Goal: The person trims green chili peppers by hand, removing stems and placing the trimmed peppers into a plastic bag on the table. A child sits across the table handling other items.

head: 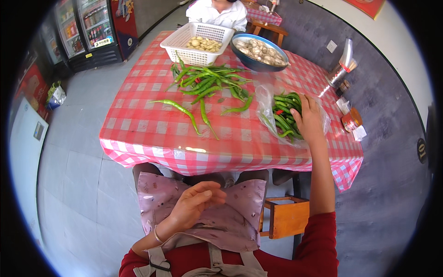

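Note:
My right hand [308, 116] rests with spread fingers on the right side of a heap of green chili peppers [284, 116] in a clear plastic bag [264, 100]. Over my lap, above the pink apron [228, 221], hovers my left hand [202, 199], fingers loosely bent and apart, holding nothing. A loose pile of green chilies [207, 78] lies mid-table, with a red bit among them. Nearer to me, a few single chilies [178, 106] lie apart on the red checked tablecloth [148, 128].
Behind the pile stand a white plastic basket [173, 43] of peeled garlic and a blue bowl [249, 64] of garlic bulbs. A person in white [218, 14] sits opposite. Sauce jar [351, 120] and chopstick holder [337, 74] line the right edge. A wooden stool [290, 220] stands beside my legs.

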### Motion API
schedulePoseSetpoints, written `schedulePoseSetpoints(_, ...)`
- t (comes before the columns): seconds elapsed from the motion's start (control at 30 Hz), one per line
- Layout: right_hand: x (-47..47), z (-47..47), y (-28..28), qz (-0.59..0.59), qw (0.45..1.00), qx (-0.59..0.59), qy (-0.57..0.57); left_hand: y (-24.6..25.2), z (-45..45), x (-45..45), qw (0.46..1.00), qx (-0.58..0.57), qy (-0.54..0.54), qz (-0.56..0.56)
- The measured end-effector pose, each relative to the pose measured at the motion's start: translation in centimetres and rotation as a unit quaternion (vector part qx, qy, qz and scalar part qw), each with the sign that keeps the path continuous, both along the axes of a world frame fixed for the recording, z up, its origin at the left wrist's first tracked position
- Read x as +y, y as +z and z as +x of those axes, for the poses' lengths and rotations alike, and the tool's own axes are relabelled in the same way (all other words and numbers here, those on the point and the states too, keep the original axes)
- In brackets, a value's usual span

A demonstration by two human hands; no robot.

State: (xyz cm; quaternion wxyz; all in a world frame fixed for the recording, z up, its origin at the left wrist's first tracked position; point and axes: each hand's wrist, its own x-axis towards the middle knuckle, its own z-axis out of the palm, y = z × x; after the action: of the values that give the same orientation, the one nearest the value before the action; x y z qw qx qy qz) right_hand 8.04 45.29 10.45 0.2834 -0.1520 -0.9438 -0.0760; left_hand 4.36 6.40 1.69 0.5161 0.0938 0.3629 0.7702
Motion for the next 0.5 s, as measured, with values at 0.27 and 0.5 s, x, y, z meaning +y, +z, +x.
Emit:
schedulePoseSetpoints(0.27,-8.8,-6.6,0.4,-0.161,0.956,-0.04,0.243,-1.5,0.6,-0.1,0.999,-0.026,-0.021,0.006)
schedulePoseSetpoints(0.5,-11.5,-16.7,-2.0,0.024,0.973,-0.097,0.206,-3.2,1.4,-1.5,0.999,-0.033,-0.022,-0.013)
